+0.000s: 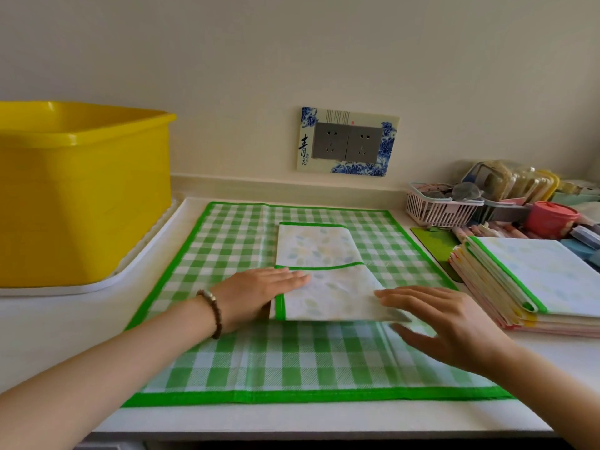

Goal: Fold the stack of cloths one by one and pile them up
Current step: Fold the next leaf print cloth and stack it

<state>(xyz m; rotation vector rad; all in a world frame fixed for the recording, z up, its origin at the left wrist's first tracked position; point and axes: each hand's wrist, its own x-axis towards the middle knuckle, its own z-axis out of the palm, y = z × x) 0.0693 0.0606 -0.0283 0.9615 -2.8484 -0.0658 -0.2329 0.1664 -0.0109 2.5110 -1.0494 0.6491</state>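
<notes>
A pale floral cloth with green trim (319, 254) lies folded on a green checked mat (227, 248) in the middle of the counter. Its near half is doubled over, with a green edge running across the middle. My left hand (259, 293) lies flat, fingers together, on the cloth's near left corner. My right hand (438, 323) hovers with fingers spread over the cloth's near right corner, slightly blurred, holding nothing. A stack of several cloths (532, 284), topped by a similar floral one, sits to the right of the mat.
A yellow plastic tub (81, 196) stands on a white tray (136, 264) at the left. At the back right are a pink basket (438, 209), a pink cup (548, 219) and assorted clutter. A wall socket (347, 141) is behind the mat.
</notes>
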